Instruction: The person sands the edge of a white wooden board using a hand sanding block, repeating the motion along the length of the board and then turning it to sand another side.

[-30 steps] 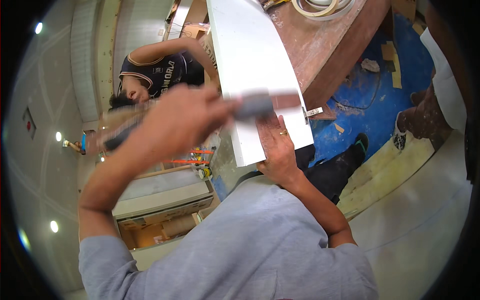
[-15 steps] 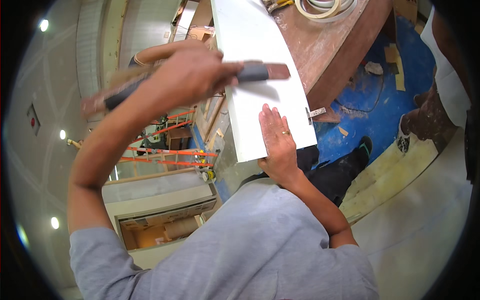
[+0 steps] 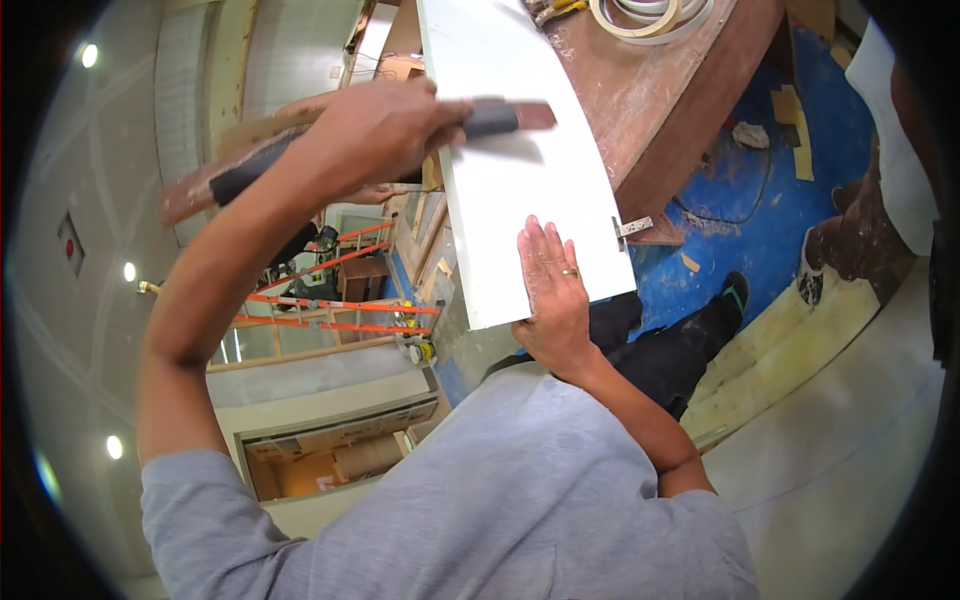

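The white board [image 3: 535,190] lies in the upper middle of the frame, long and flat, with its near end close to the person's grey shirt [image 3: 470,480]. The left hand [image 3: 385,125], in the upper left, has its fingers bent round the middle of a long bar [image 3: 490,120] with brown ends and dark grey parts. The bar reaches over the board, but I cannot tell if it touches. The right hand [image 3: 557,305] is flat and open, pressing on the board near its bottom end and gripping nothing.

The board looks stiff and smooth, so it may slip a bit under a dusty palm. It is probably heavy enough to need two hands, best put on its long sides. Its corners could chip, and the small metal piece [image 3: 634,227] on its right edge is a poor place to grab. The bar looks hard and fairly light, best held in the middle.
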{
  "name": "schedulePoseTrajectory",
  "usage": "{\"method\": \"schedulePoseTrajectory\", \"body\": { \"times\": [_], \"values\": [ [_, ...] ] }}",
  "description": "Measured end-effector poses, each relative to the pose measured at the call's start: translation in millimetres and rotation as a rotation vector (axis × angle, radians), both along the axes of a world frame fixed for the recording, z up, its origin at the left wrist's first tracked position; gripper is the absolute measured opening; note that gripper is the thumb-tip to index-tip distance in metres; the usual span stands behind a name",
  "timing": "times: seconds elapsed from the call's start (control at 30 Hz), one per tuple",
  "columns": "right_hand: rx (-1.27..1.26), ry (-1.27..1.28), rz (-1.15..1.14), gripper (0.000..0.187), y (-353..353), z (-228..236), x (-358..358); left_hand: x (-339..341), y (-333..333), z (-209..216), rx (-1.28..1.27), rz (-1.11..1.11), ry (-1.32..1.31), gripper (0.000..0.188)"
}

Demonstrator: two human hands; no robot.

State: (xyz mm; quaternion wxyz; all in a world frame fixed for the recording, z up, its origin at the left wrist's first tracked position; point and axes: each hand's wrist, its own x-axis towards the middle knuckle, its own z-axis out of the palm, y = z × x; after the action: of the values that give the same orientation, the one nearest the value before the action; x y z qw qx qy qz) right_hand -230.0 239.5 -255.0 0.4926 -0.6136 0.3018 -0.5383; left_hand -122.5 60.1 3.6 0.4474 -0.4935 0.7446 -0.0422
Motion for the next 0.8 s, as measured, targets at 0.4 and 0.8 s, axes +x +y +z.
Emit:
{"method": "schedulePoseTrajectory", "body": {
  "times": [0.4, 0.8],
  "values": [
    [0.006, 0.004, 0.013, 0.100, -1, -10, 5, -14, 30, 0, 0.033, 0.030, 0.094, 0.041],
    [0.023, 0.026, -0.032, 0.101, -9, -6, 7, -68, 108, 30, 0.206, 0.112, 0.264, 0.051]
  ]
}}
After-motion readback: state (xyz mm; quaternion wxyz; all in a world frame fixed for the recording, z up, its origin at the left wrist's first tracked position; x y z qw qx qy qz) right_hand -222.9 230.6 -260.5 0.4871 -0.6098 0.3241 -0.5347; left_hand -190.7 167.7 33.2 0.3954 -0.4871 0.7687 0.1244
